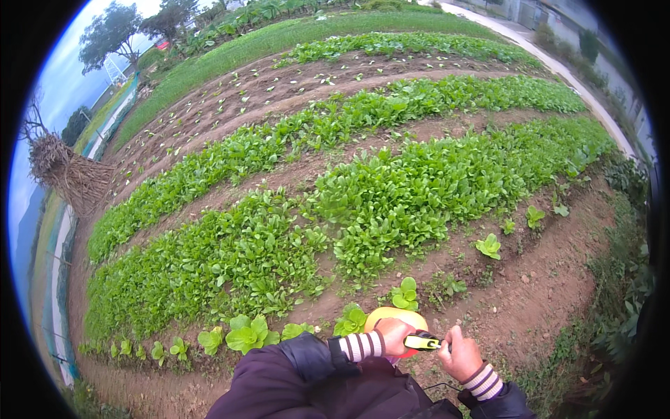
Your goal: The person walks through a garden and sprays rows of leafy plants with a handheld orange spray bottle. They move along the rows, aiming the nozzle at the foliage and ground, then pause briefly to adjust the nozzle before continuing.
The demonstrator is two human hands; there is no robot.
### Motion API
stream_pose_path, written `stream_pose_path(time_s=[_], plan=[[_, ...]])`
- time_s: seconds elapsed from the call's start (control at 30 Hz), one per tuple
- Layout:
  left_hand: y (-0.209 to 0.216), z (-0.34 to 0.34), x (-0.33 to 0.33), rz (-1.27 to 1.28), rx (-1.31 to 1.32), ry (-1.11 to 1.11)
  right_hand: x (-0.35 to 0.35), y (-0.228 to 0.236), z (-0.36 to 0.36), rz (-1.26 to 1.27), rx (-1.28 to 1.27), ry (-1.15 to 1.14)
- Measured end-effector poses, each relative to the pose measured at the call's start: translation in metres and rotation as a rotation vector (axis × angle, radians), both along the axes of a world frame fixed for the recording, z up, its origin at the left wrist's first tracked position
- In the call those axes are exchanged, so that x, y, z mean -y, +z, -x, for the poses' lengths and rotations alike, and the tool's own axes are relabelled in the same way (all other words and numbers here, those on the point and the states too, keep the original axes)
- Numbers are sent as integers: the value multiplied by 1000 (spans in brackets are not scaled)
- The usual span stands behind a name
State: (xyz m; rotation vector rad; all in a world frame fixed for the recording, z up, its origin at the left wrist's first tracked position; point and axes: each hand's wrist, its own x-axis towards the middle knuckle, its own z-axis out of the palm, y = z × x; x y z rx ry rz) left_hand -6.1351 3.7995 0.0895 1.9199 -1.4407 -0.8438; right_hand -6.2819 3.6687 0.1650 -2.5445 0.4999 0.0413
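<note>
1. A small yellow-and-black tool (421, 341) sits between both hands, low in the view above the bare soil strip (537, 293).
2. The left hand (393, 335) has its fingers curled around the tool's left end, in front of an orange-yellow round object (391, 316).
3. The right hand (460, 355) is fisted on the right end.
4. Leafy green vegetable beds (391, 202) stretch beyond.

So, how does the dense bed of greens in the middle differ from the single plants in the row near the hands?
The dense bed of greens covers its soil wholly, while the single plants stand apart with bare earth between them. The bed's leaves look small and crowded; the single plants show few, broader leaves. The bed forms a wide band, the single plants one thin line. Both are green leafy crops in brown soil.
</note>
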Motion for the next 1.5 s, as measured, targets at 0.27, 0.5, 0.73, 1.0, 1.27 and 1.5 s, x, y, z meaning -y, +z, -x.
stream_pose_path(time_s=[0.27,0.5,0.73,1.0,1.27,1.5], plan=[[-17,4,2,-35,-122,5,-3,-44,-18,15,-130,21],[-22,-10,9,-53,-149,-80,7,1,-12,57,-109,61],[-15,-9,20,-44,-124,-72,19,54,-2,43,-113,2],[-3,-4,25,-45,-79,-69,8,16,7,19,-6,-129],[-9,1,27,-70,-28,-127,-3,-44,-2,12,-151,-170],[-27,-14,43,25,-112,-215,11,-2,-1,56,-107,-155]])
